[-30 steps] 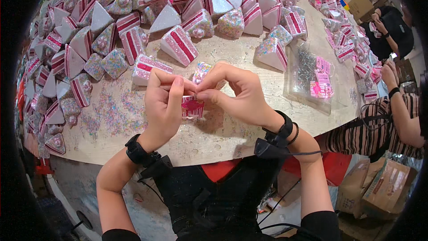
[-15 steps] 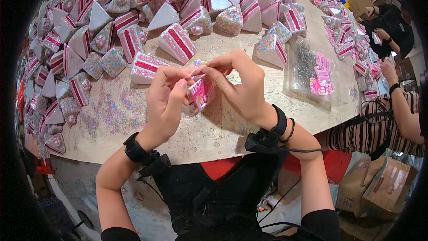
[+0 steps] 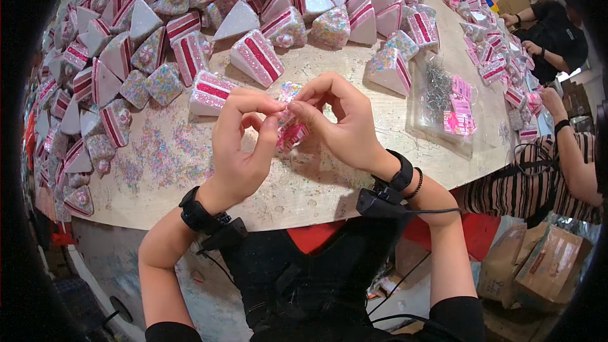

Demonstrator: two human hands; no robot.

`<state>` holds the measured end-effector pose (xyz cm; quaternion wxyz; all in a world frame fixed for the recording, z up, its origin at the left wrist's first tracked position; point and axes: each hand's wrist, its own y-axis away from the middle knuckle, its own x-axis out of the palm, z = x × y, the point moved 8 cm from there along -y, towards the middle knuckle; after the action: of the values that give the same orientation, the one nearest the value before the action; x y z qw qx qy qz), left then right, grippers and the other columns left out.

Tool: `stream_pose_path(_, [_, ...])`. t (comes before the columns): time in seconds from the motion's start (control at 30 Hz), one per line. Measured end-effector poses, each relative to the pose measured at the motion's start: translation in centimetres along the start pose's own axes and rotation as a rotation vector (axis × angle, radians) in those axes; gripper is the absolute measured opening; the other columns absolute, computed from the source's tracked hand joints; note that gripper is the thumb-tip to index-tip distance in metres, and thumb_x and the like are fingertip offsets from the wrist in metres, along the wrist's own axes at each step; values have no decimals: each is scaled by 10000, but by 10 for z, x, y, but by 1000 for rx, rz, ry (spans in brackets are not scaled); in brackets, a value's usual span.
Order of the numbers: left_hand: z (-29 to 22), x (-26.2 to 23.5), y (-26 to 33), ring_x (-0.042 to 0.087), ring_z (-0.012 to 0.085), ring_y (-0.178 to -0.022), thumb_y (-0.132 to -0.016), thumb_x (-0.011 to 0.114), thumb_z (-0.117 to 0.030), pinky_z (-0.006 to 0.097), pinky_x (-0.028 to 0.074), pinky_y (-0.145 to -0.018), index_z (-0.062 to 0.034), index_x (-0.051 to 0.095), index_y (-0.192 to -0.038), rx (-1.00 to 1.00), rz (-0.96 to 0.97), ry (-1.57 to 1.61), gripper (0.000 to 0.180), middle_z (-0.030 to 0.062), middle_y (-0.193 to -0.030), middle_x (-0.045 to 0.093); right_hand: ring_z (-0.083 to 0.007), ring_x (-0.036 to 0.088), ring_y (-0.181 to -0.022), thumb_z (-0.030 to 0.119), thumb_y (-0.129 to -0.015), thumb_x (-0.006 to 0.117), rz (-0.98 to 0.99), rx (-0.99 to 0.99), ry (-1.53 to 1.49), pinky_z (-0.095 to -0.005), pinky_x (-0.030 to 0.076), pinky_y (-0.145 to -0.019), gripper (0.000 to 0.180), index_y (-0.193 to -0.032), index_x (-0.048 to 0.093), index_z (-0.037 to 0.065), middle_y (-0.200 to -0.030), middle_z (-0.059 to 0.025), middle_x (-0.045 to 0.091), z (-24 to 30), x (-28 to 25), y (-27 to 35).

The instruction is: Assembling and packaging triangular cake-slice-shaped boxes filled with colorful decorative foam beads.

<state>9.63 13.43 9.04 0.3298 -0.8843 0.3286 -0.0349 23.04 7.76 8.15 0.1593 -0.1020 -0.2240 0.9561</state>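
My left hand and my right hand meet over the table, thumbs and forefingers pinched together tip to tip. Whatever thin thing sits between the fingertips is too small to make out. Just below the pinch is a pink printed tag, partly covered by my fingers. Behind them shows the sprinkle-covered top of a toy cake slice, mostly hidden. Close to my left hand's fingers lies another toy cake slice, white with a red-pink stripe.
Many toy cake slices are heaped along the far and left sides. A clear plastic tray at right holds thin metal wires and pink tags. Loose sprinkles dot the table. Co-workers are at the right.
My left fingertips have risen to meet the right ones in a pinch. The pink tag has turned and is more covered. The whole view has shifted slightly.
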Motion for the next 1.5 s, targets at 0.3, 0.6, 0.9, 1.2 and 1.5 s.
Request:
stream_pose_path(0.3, [-4, -6, 3, 538, 90, -832, -869, 602, 43, 193, 428, -596, -51, 509, -1040, 73, -74, 16, 216, 75, -997, 534, -84, 584, -815, 32, -888, 651, 62, 180, -184, -228, 482, -721, 134, -985, 567, -5, -912, -47, 611, -6, 1, 1])
stream_pose_path(0.6, [-5, -4, 0, 552, 83, -797, -862, 656, 2, 188, 422, -582, -63, 493, -1037, 57, -51, 24, 249, 64, -977, 546, -97, 589, -828, 30, -885, 653, 98, 197, -250, -230, 479, -736, 123, -966, 565, -1, -922, -57, 606, -7, 3, 2])
stream_pose_path(0.9, [-4, -4, 5, 522, 91, -755, -850, 689, -22, 191, 421, -605, -59, 479, -1009, 91, -40, 48, 266, 49, -902, 518, -142, 555, -897, 77, -847, 692, 179, -75, -202, -275, 458, -780, 170, -991, 610, 34, -967, -69, 607, 16, 8, -5])
stream_pose_path(1.2, [-6, -3, 7, 452, 109, -718, -851, 686, -23, 212, 387, -619, -54, 458, -1015, 186, -23, 26, 282, 48, -866, 487, -247, 503, -869, 120, -908, 594, 311, -94, 88, -353, 409, -777, 80, -926, 610, 44, -878, -87, 570, 15, 15, 3])
stream_pose_path(1.5, [-18, 4, -13, 565, 175, -775, -732, 784, -158, 249, 427, -571, -117, 638, -1108, 233, 195, -287, 406, 48, -972, 607, -257, 510, -849, -52, -606, 565, 557, -324, 543, -371, 371, -781, 266, -855, 573, 40, -774, -47, 565, 38, 10, -2])
